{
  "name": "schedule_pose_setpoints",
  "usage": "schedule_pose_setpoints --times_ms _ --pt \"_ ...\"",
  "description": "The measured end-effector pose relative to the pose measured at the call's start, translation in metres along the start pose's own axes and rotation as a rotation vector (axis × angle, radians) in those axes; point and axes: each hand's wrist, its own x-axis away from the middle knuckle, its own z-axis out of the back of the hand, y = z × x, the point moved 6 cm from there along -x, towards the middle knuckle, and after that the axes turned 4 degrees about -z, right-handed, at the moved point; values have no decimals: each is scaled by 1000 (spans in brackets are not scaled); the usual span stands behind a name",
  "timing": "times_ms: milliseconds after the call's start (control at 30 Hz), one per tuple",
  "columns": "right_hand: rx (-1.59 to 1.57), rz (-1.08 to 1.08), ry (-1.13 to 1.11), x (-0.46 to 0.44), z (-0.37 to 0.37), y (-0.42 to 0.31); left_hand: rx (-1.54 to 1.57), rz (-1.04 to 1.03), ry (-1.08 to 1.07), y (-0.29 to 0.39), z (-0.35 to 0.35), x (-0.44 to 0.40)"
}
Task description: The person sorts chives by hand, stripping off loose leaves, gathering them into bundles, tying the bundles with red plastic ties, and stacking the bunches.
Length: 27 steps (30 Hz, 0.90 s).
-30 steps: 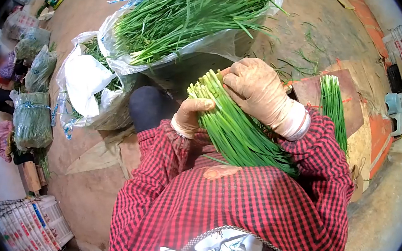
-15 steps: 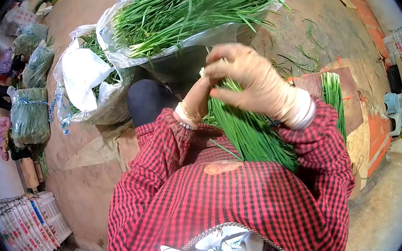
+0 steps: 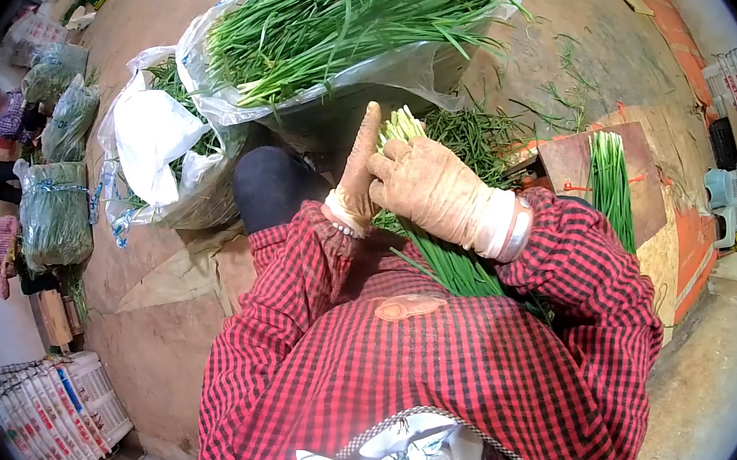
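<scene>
A bunch of garlic chives [image 3: 458, 262] lies slantwise over my lap, its pale stem ends [image 3: 402, 124] pointing up and away from me. My right hand [image 3: 431, 187], in a cream glove, is wrapped over the bunch just below those ends. On the left side of the stems, my gloved left hand [image 3: 359, 162] stands upright with its fingers stretched out straight, close against the bunch and the right hand's fingertips. Its palm side is hidden. Another chive bunch [image 3: 611, 188] rests on a brown board [image 3: 564, 161] to the right, near a red tie.
A large clear bag [image 3: 358, 76] heaped with loose chives stands ahead, beside a smaller bag [image 3: 201, 194] with white plastic on top. Loose green trimmings [image 3: 472, 142] lie beyond my hands. Packed bags [image 3: 56, 215] and people are at the left; stacked white crates [image 3: 57, 413] stand lower left.
My right hand has come down from its raised, spread position and closed over the chives near the stem ends. The left hand's fingers now stand straight beside the bunch.
</scene>
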Motion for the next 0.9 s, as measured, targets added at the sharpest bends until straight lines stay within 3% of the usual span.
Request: schedule_pose_setpoints --times_ms 267,333,400,433,467,533,567,600,667,733,800,867,900 --pt "120 58 -100 0 -8 -1 -2 114 -47 -7 11 0" --pt "18 68 -4 -6 0 4 -30 122 -85 -6 -4 5" --pt "-125 -172 -73 -10 11 24 -174 -100 -19 7 -18 14" --pt "-305 -216 149 -7 17 36 -246 -199 -3 14 -25 15" --pt "-504 -268 293 -4 18 51 -75 -177 -43 11 -37 21" --pt "-978 -544 90 -7 10 72 -13 -210 -252 9 -41 23" --pt "-1364 -677 -4 -6 -3 75 -60 -246 -257 6 -21 20" --pt "-1363 -678 -3 -7 -5 79 -16 -259 -307 5 -25 24" --pt "-1229 -578 30 -10 -7 81 -280 -354 -168 0 -21 31" --pt "-1333 -613 16 -11 -4 77 -266 -305 -224 2 -28 28" --pt "-1460 -691 115 -11 2 84 -314 -241 -246 0 -36 29" --pt "-1413 -735 271 -10 15 108 -304 -224 -261 0 -39 30" --pt "-1252 -648 387 -13 25 118 -300 -204 -269 1 -41 31"
